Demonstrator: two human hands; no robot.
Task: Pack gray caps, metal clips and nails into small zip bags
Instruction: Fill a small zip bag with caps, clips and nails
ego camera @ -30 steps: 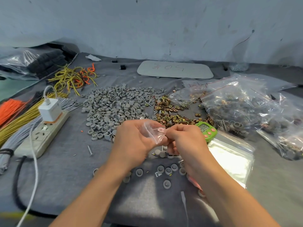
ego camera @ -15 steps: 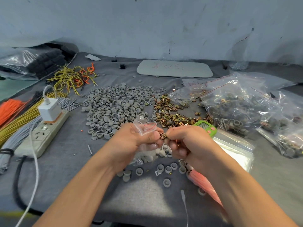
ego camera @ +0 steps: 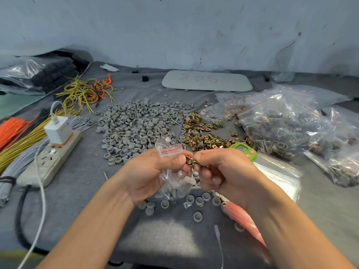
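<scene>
My left hand grips a small clear zip bag with a red seal line, its mouth up and grey caps showing in its lower part. My right hand pinches a few brass-coloured metal clips right beside the bag's mouth. Behind the hands lies a big heap of grey caps and a pile of metal clips. Several loose caps lie on the grey cloth below my hands. A few nails lie scattered.
A stack of empty zip bags and a green timer lie at the right. Large filled bags lie beyond. A power strip with a white charger, and wire bundles, are at the left. A grey tray lies at the back.
The bag now hangs upright in my left hand with its mouth up. My right hand has brought clips to the bag's mouth. Both hands sit slightly lower.
</scene>
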